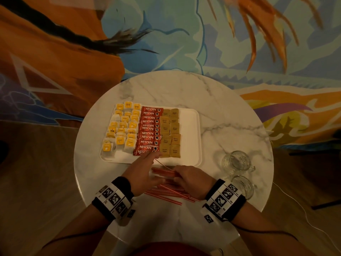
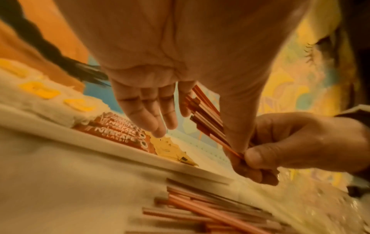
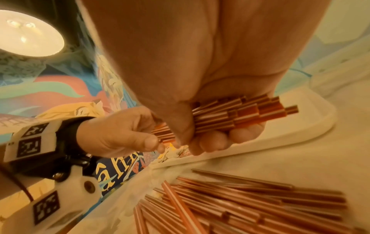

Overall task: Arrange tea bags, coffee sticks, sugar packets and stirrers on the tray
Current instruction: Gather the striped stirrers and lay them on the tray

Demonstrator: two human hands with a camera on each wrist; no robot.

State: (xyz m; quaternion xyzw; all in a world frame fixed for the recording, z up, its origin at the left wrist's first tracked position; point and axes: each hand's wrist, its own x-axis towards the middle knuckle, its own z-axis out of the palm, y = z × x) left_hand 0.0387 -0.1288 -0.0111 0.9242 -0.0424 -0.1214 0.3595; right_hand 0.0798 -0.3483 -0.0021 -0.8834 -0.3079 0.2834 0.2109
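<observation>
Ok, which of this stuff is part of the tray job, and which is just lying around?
Job: tray, tea bags, coffee sticks, sugar packets, stirrers, bundle in right hand.
Lying about: two glass mugs, lamp.

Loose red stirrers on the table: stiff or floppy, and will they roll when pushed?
Probably stiff: the stirrers lie straight. Thin and round, so likely to roll and scatter. The right hand grips a fanned bundle, suggesting they slide easily.
</observation>
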